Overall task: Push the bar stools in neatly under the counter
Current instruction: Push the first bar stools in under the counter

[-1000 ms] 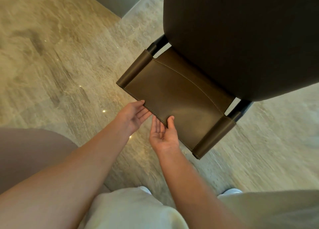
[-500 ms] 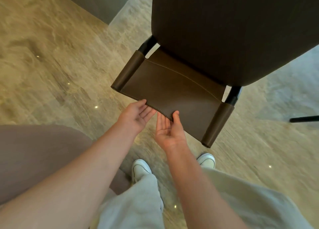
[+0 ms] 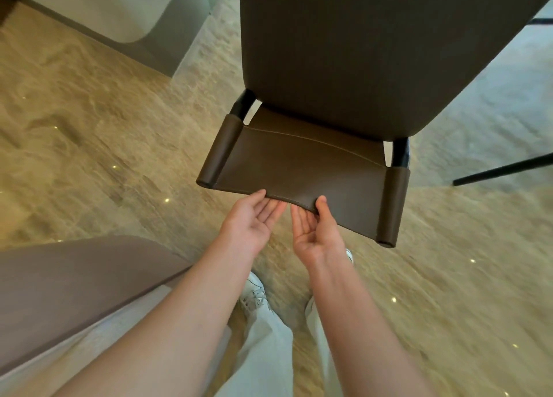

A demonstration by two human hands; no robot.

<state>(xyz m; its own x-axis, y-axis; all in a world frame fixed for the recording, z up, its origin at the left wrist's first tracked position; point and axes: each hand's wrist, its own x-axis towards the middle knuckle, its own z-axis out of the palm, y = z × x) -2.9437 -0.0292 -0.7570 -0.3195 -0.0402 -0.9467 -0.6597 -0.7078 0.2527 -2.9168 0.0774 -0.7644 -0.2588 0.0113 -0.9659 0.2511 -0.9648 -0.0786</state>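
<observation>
Over a glossy beige marble-look floor (image 3: 89, 163) w/ pinpoint light reflections, a dark counter slab (image 3: 374, 43) overhangs the brown leather bar stool (image 3: 299, 163). Both palms face up at its backrest edge: left hand (image 3: 251, 220) flat-fingered beneath, right hand (image 3: 317, 232) pinching it, thumb on top.

stools: 1 (image 3: 302, 169) | hands: 2 (image 3: 251, 220) (image 3: 317, 232) | shoes: 2, partly hidden (image 3: 254, 292)

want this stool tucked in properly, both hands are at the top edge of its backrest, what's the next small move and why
Probably a gentle, even push forward. The seat is already under the counter, while the backrest sticks out. The left hand touches its edge with straight fingers; the right hand hooks its thumb over it.
</observation>
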